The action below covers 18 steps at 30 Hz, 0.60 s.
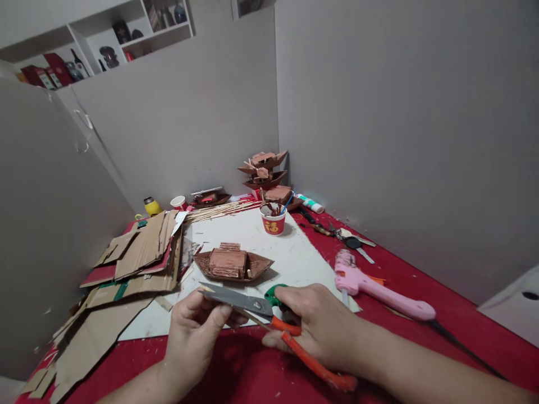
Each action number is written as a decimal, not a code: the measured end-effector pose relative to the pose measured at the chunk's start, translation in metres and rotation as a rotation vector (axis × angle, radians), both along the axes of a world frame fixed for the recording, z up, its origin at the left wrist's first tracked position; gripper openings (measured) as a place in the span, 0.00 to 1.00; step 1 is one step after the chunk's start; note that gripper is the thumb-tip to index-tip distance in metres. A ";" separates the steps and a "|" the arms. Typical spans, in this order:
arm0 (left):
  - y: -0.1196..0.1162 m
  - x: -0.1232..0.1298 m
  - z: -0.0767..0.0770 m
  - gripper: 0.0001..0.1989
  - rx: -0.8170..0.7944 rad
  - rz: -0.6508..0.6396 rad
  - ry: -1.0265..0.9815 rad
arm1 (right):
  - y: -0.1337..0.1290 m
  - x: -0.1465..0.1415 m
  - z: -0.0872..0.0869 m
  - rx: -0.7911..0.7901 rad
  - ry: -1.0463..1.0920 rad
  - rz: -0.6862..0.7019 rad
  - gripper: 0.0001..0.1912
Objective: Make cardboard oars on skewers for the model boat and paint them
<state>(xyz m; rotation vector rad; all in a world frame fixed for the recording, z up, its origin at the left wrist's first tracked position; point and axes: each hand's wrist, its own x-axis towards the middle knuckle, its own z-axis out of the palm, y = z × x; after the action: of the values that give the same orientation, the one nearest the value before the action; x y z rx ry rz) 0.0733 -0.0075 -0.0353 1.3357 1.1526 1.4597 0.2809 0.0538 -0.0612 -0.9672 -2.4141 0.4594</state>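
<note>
My right hand (315, 317) grips a pair of scissors (246, 303) with one green and one orange-red handle; the blades point left. The left hand (197, 328) is closed at the blades, its thumb and fingers pinched on a small tan piece (206, 288) mostly hidden behind the metal. Whether this is card or wood I cannot tell. Just beyond the blades, a brown model boat (233, 264) with a ribbed cabin roof rests on a white board (227, 227).
Torn cardboard sheets (143, 247) pile up at the left. A pink hot glue gun (379, 289) lies at the right, its cord trailing toward me. Behind the boat stand a red paper cup (273, 223) with brown paint, thin wooden sticks (223, 211) and stacked model boats (265, 168).
</note>
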 end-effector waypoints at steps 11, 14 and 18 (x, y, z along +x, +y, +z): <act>0.001 0.001 -0.003 0.07 -0.038 -0.013 -0.017 | -0.002 -0.003 0.001 -0.007 -0.068 -0.025 0.25; 0.000 0.003 -0.003 0.07 -0.044 -0.029 -0.016 | -0.003 -0.004 0.003 0.038 -0.103 -0.058 0.26; 0.000 0.004 -0.005 0.07 -0.050 -0.026 -0.002 | -0.003 -0.003 0.001 0.068 -0.106 -0.056 0.26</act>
<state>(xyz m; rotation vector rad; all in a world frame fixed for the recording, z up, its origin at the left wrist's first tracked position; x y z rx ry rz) 0.0773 -0.0075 -0.0399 1.3097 1.1590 1.4046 0.2777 0.0511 -0.0604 -1.0502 -2.4723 0.3115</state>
